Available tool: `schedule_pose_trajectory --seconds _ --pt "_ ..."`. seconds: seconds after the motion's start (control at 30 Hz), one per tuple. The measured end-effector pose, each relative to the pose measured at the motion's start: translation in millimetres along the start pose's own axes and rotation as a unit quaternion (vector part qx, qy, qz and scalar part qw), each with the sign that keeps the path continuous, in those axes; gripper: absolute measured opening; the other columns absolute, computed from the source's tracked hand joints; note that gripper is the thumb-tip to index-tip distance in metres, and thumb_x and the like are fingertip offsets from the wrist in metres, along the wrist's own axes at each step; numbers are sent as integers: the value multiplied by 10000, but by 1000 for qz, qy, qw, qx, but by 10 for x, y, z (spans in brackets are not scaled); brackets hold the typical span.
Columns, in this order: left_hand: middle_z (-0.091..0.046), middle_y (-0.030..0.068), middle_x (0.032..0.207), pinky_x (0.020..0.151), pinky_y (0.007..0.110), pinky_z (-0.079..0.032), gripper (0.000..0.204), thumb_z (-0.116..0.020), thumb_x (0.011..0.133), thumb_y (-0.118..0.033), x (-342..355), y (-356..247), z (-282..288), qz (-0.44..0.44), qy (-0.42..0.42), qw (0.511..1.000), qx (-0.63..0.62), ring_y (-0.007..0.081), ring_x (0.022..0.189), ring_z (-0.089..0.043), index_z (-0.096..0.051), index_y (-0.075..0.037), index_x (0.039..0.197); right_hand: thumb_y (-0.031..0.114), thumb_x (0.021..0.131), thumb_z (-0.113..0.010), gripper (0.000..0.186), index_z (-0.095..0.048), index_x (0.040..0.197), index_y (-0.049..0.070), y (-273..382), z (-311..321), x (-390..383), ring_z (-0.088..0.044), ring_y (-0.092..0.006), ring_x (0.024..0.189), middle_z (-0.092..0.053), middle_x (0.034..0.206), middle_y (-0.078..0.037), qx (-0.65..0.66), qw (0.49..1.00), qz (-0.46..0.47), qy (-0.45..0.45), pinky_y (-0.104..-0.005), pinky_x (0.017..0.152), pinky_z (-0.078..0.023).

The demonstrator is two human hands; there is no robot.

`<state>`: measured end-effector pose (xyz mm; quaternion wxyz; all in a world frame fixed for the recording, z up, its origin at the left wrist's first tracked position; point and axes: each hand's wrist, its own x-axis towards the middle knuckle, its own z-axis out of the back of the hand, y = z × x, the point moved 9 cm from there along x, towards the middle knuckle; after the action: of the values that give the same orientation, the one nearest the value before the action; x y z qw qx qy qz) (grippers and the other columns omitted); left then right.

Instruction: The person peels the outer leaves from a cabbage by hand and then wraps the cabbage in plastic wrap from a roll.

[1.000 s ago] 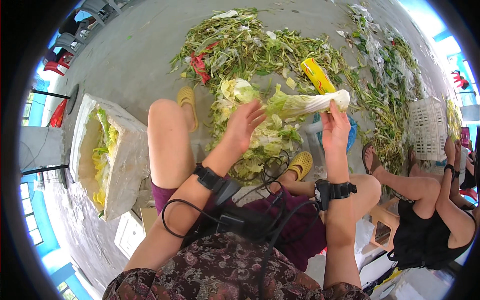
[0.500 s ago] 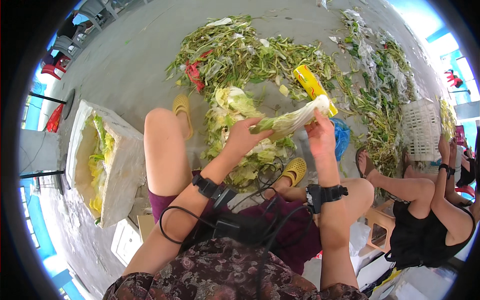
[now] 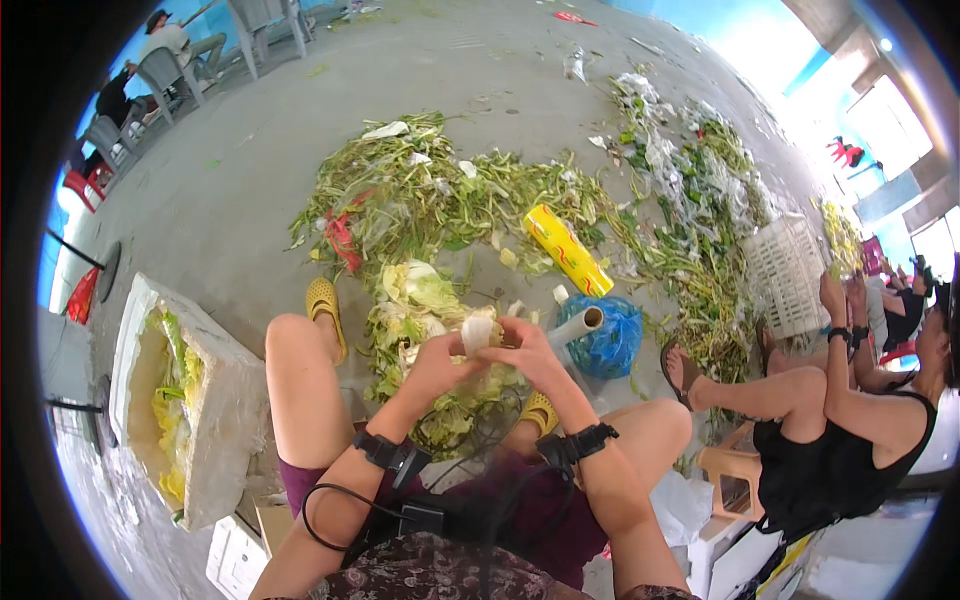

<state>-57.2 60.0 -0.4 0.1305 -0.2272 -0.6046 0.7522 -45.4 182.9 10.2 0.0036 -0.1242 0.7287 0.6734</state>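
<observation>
Outdoors, grey concrete floor (image 3: 200,200) — strewn leaf trimmings (image 3: 440,200), white foam box (image 3: 215,400).

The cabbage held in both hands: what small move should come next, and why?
Probably peel one more loose outer leaf and drop it on the leaf pile between the feet. Both the left hand and the right hand grip the pale cabbage end-on above that pile, and its surface looks uneven, though blur hides whether leaves remain loose.
</observation>
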Motion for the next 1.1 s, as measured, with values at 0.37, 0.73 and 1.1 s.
schedule_pose_trajectory --seconds 0.37,0.73,1.1 --pt "-694 66 889 747 271 -477 334 -745 719 -172 -178 151 408 30 -82 996 -15 114 795 -633 -670 -37 1015 184 810 -676 365 -590 1099 -21 -102 -29 164 -587 -122 896 -637 996 -47 56 998 17 -21 -273 786 -468" --pt "-604 127 1084 845 347 -430 351 -773 671 -223 -914 527 1009 27 -258 962 87 246 989 -576 -691 -53 967 131 637 -738 377 -661 1000 65 -853 627 94 -623 -274 871 -660 921 -147 -494 838 61 -221 -348 791 -490" --pt "-663 44 797 641 277 -443 292 -750 717 -168 -1174 842 812 46 -224 973 -11 123 678 -575 -669 35 910 149 652 -679 395 -651 1040 77 -540 26 -127 -571 -324 1007 -593 1140 -162 -396 908 135 -18 -378 826 -484"
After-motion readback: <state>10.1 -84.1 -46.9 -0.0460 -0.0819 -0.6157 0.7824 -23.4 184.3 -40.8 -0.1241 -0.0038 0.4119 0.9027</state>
